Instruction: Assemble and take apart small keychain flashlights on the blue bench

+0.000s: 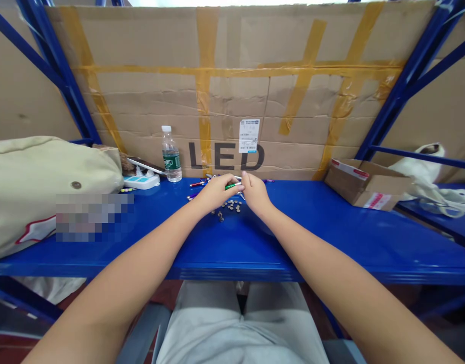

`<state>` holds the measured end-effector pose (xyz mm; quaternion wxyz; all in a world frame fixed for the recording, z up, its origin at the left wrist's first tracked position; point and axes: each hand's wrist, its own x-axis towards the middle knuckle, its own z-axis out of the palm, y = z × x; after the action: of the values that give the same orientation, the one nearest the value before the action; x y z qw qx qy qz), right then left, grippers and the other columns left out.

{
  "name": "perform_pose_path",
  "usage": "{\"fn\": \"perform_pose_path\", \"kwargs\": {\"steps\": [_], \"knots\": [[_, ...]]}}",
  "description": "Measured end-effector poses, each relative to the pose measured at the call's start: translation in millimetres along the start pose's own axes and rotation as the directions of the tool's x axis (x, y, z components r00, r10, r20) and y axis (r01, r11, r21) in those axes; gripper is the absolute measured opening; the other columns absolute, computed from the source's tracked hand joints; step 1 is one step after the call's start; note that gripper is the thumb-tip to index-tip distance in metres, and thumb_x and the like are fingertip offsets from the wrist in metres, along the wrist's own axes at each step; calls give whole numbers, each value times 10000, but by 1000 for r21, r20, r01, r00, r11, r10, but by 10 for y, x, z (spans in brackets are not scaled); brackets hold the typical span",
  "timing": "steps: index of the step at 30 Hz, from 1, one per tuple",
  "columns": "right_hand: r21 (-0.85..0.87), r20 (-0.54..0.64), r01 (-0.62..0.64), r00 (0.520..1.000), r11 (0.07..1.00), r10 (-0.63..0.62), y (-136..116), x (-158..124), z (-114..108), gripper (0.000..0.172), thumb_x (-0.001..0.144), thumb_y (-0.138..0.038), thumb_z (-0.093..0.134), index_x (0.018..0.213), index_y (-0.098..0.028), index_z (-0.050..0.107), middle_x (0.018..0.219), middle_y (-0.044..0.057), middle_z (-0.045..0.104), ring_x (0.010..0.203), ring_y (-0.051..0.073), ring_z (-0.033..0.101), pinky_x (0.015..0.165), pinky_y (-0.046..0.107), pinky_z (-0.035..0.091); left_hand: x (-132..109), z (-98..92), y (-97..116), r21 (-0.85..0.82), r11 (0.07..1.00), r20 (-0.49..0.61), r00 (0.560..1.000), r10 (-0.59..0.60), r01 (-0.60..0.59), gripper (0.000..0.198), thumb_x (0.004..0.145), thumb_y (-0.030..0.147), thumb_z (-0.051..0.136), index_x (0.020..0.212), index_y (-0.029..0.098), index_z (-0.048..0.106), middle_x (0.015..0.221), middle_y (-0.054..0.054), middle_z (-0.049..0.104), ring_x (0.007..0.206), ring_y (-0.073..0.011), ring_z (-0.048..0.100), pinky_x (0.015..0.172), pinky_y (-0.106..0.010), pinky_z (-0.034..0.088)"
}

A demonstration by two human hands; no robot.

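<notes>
My left hand (219,191) is closed around a slim green pen-like tube (232,186), which points toward my other hand. Right beside it, my right hand (256,193) is curled with its thumb on top. Its fingers are at the tube's end, and what lies inside them is hidden. Below both hands, several small round silver button cells (232,205) are scattered on the blue tabletop (232,242). Behind my left hand lie more slim tubes, among them a red one (197,184) and a purple one (192,197), partly covered by the hand.
A water bottle (172,156) stands at the back left beside a white power strip (141,181) and a phone (146,165). A cream bag (50,172) fills the left side. An open cardboard box (365,184) sits at the right. A taped cardboard sheet (160,106) forms the back wall.
</notes>
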<state>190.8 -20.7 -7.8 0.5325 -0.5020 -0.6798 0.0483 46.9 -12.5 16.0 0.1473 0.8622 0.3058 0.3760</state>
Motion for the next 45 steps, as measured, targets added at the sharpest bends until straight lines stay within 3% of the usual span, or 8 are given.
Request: {"fn": "perform_pose_path", "kwargs": {"steps": [4,7,12,15,19,23,35,45], "knots": [[2,-6,15,1000,1000,-14,-46,-14,-27,379,932,-365,266,591,-214,330,557,-7,453,570,139,435,555,263,301,-3,-36,8,30,997,43,996,73,-74,245,888,337,469,777,165,604,779,-12,644,769,-156,580,726,-266,408],[-30,-6,97,995,995,-97,-80,-27,-70,361,942,-360,269,631,-214,379,596,6,512,592,146,478,583,260,325,-23,-62,37,-131,989,114,992,-56,70,430,919,430,374,587,169,451,544,23,472,537,-111,462,571,-241,375],[-229,50,123,992,966,-114,-47,4,-75,340,945,-342,301,694,-201,483,658,32,570,622,161,502,593,266,316,-35,-54,-6,-410,858,308,933,-188,309,383,897,478,391,647,189,367,551,58,354,425,-66,305,440,-199,283],[-256,244,124,968,959,-60,24,31,-44,368,952,-301,289,729,-181,556,749,65,635,694,172,550,629,263,346,-32,-66,-110,-252,918,335,918,-214,306,319,887,439,406,694,189,449,542,57,378,443,-82,339,459,-207,295],[-359,579,183,813,915,64,104,36,-45,367,917,-271,347,690,-168,617,803,97,672,710,188,571,628,269,370,-30,-103,-237,161,985,407,905,-122,60,235,821,369,509,768,178,634,689,2,602,621,-132,513,595,-235,372],[-423,587,156,797,893,139,124,45,-111,346,902,-285,374,743,-164,656,873,119,689,733,214,589,639,290,397,-20,-136,-249,296,953,517,850,-98,-70,238,780,329,583,964,231,699,883,-15,689,777,-165,590,701,-237,398],[-288,529,211,848,934,-29,11,34,-177,363,936,-300,343,694,-183,588,835,77,671,751,201,576,654,287,382,0,-355,-247,457,890,239,962,-129,6,316,892,347,408,991,169,649,977,-83,683,866,-219,603,729,-282,411],[-285,775,532,618,797,-135,-432,-275,-51,414,933,-406,367,744,-191,666,793,76,684,661,187,582,545,274,324,-26,-629,-700,631,756,268,865,-423,174,269,769,380,549,881,186,699,898,-53,714,766,-192,612,612,-242,375]]}}
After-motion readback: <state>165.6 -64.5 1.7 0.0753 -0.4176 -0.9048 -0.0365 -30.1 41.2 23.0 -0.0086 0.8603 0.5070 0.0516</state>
